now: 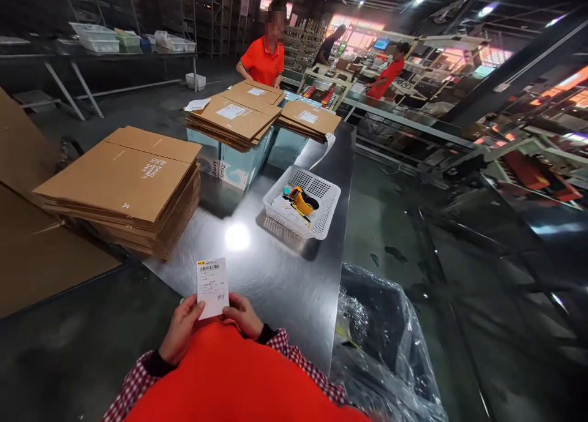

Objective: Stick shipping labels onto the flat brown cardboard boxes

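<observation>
We count two hands (184, 325), one printed slip (212, 287), one surface (261, 293), one white basket (327, 221) and, inside it, one yellow tool (301, 200). At the left we see one stack of flat cartons (119, 174), its layers too fine to count; farther back, three white labels (233, 111). We make out three other people (265, 60).

Warehouse packing area, stacked flat cartons (124, 171), metal table (275, 293), shelving (301, 51)

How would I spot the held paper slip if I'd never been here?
Find the shiny metal table, then its near end. There, the left hand and right hand hold the paper slip: white, with a barcode near its top. Unlike the labels on cardboard, it is hand-held.
</observation>
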Demonstrator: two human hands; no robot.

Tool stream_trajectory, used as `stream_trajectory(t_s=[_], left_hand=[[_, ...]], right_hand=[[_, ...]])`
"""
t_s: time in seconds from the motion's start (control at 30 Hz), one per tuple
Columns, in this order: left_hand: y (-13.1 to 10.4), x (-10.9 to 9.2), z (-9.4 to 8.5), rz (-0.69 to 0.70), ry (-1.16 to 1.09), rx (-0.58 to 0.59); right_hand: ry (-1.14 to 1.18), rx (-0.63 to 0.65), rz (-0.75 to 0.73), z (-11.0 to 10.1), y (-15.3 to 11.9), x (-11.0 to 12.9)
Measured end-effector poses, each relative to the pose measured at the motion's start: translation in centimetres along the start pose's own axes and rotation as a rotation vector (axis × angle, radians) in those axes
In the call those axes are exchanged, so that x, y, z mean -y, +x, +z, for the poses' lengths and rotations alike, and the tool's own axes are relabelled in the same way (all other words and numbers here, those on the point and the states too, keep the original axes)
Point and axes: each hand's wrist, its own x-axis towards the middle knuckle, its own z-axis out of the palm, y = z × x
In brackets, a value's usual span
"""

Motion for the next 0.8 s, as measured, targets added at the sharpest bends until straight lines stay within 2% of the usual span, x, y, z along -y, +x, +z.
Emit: stream_trajectory(t_s=[0.23,0.4,0.53,0.67,0.8], left_hand=[[0.4,0.1,-0.5,0.023,0.115,-0.015],[0.3,-0.2,-0.1,0.016,0.12,-0.019],[0.1,-0.4,0.3,0.024,0.083,0.006],[0.0,-0.4,0.7,-0.034,-0.037,-0.009],[-0.1,-0.4,0.8,-0.022,-0.087,-0.029]], right_hand=[[-0.03,0.005,-0.065,-0.1,0.1,-0.1],[-0.082,0.016,-0.071,-0.3,0.1,-0.3],[-0.036,0.025,-0.133,-0.2,0.0,-0.1],[0.06,-0.104,-0.115,-0.1,0.1,-0.3],[0.149,-0.275,-0.052,-0.3,0.4,-0.7]])
